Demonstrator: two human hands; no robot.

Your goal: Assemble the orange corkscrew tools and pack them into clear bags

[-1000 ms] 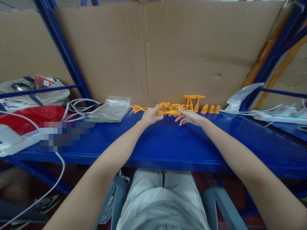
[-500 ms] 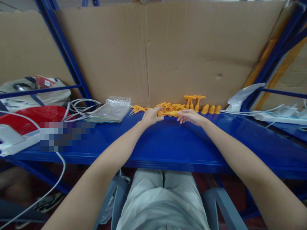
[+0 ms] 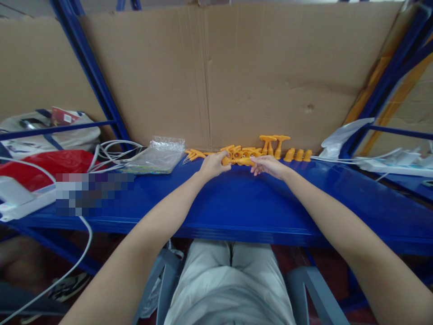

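Both hands meet over the far part of the blue table (image 3: 233,203), among orange-yellow plastic parts. My left hand (image 3: 213,165) is closed around a part with a round end (image 3: 226,160). Between thumb and fingers, my right hand (image 3: 269,166) pinches the right end of a long orange-yellow plastic part (image 3: 245,161). Whether these two parts are joined, I cannot tell. Right behind the hands lie several ring-like orange-yellow parts (image 3: 237,154). Two T-shaped parts (image 3: 280,145) stand to their right, followed by three short, cup-like pieces (image 3: 298,155). Branched parts (image 3: 195,154) lie left of my left hand.
A cardboard wall (image 3: 250,76) closes off the table's back. Left of the parts lies a clear plastic packet (image 3: 157,158), with white cables (image 3: 111,146), a red bag (image 3: 50,167) and a power strip (image 3: 23,203) beyond. Blue posts (image 3: 91,76) frame the sides.
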